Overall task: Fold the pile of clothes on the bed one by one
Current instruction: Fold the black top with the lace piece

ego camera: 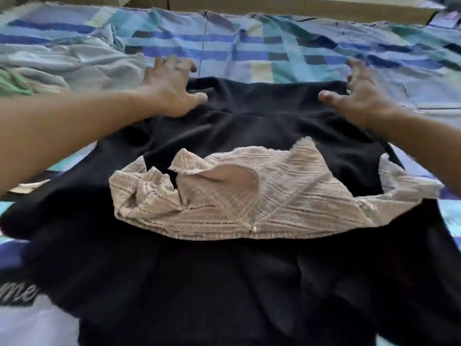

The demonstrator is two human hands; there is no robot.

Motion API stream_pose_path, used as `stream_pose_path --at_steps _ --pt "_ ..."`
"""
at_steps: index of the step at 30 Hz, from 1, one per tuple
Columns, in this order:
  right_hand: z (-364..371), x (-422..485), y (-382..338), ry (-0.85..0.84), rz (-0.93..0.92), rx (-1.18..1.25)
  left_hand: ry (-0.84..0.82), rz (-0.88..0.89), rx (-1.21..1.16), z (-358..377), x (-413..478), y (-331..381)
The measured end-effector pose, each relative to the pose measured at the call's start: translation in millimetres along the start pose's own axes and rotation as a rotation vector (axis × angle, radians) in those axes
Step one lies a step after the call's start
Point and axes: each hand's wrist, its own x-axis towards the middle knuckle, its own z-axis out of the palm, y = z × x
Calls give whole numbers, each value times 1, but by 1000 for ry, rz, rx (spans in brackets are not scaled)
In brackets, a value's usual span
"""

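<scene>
A large black garment lies spread across the bed, reaching from the middle down to the near edge. A beige lace piece lies crumpled across its middle. My left hand is at the garment's far left corner, fingers spread, thumb on the black cloth. My right hand is at the far right corner, fingers spread and slightly bent, thumb over the black fabric. Neither hand grips anything. The frame is blurred by motion.
A blue, teal and cream checked bedsheet covers the bed. A pale grey garment and a green one lie heaped at the left. A white item with dark lettering sits at the lower left. A wooden headboard runs along the back.
</scene>
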Motion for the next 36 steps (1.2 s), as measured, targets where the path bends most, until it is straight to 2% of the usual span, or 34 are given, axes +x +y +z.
stream_pose_path --at_steps 2,4,6,8,10,11,13,14,17,19,21,24,27,30,33,36 --pt "-8 -47 2 -51 -71 75 -15 115 -64 -6 -52 -1" --pt "-21 -101 -2 -31 -167 115 11 208 -160 -16 -101 -10" --pt "-35 -157 -4 -13 -251 157 30 256 -209 -25 -144 -23" --pt "-49 -207 -8 -81 -322 139 13 253 -194 -30 -180 -39" --pt "-57 -240 -3 -233 -431 107 -33 217 -172 -31 -207 -56" --pt "-57 -254 1 -363 -456 66 -65 196 -171 -32 -219 -63" --pt "-47 -273 11 -597 -469 -169 -172 203 -180 -37 -239 -72" --pt "-41 -280 19 -631 -489 -308 -244 242 -184 -39 -248 -75" --pt "-32 -289 32 -567 -479 -447 -429 424 -95 -45 -276 -68" --pt "-38 -288 40 -510 -452 -458 -453 562 30 -40 -293 -56" --pt "-47 -285 50 -467 -369 -439 -411 654 99 -30 -308 -38" --pt "-57 -282 66 -378 -273 -377 -240 746 93 -5 -319 -7" --pt "-62 -281 73 -269 -328 -391 -179 753 53 17 -317 36" --pt "-71 -281 75 -231 -339 -343 -186 726 67 32 -312 78" --pt "-95 -281 79 -117 -311 -277 -252 643 -134 35 -302 99" --pt "-128 -283 83 63 -259 -257 -315 701 -306 15 -285 96"
